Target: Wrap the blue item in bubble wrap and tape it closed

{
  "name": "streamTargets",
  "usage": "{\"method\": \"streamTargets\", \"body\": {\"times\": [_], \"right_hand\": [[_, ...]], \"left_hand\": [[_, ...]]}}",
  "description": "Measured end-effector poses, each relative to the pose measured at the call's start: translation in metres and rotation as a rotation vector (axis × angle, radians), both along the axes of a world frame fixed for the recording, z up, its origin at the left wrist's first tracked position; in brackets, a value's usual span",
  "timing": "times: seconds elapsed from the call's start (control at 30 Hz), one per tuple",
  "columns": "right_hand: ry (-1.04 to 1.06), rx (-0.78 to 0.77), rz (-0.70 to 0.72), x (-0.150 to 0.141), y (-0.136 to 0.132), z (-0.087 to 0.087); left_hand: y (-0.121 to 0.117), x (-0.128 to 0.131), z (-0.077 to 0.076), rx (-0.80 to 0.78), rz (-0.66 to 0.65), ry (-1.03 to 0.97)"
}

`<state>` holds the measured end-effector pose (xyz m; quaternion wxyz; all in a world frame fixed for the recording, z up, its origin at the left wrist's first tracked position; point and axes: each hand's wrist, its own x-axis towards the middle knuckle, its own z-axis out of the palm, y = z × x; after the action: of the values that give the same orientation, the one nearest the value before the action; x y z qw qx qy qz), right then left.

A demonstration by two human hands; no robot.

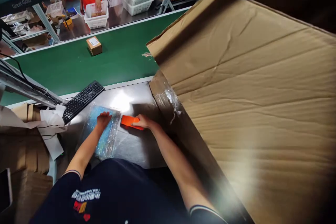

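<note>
A large cardboard box (252, 87) loomed right of the right hand (143, 121), which pressed an orange tool (130, 121) flat under its fingers. Just left of it, the left hand (103, 119) lay open on a clear plastic packet (105, 133).

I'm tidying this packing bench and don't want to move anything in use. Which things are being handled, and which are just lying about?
In hand:
- left hand flat on the clear plastic bag with blue contents
- right hand on the flat orange tool

Lying about:
- black keyboard
- small labelled cardboard box on the green conveyor belt
- large open cardboard carton
</note>
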<state>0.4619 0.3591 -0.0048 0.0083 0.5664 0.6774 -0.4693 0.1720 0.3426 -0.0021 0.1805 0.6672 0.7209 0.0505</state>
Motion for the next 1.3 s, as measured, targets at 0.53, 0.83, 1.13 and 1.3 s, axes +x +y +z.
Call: {"method": "streamTargets", "body": {"times": [0.53,0.83,1.13,1.3], "right_hand": [[0.104,-0.036,0.009,0.012,-0.017,-0.005],[0.031,-0.031,0.055,0.016,-0.009,0.050],[-0.339,-0.044,0.190,0.042,-0.016,0.093],[-0.500,0.010,0.200,0.012,-0.006,0.103]], "left_hand": [[-0.036,0.007,-0.035,-0.079,-0.516,0.155],[-0.034,0.006,-0.027,-0.102,-0.524,0.142],[-0.036,0.008,-0.027,-0.036,-0.485,0.066],[-0.035,0.009,-0.016,0.021,-0.484,-0.001]]}}
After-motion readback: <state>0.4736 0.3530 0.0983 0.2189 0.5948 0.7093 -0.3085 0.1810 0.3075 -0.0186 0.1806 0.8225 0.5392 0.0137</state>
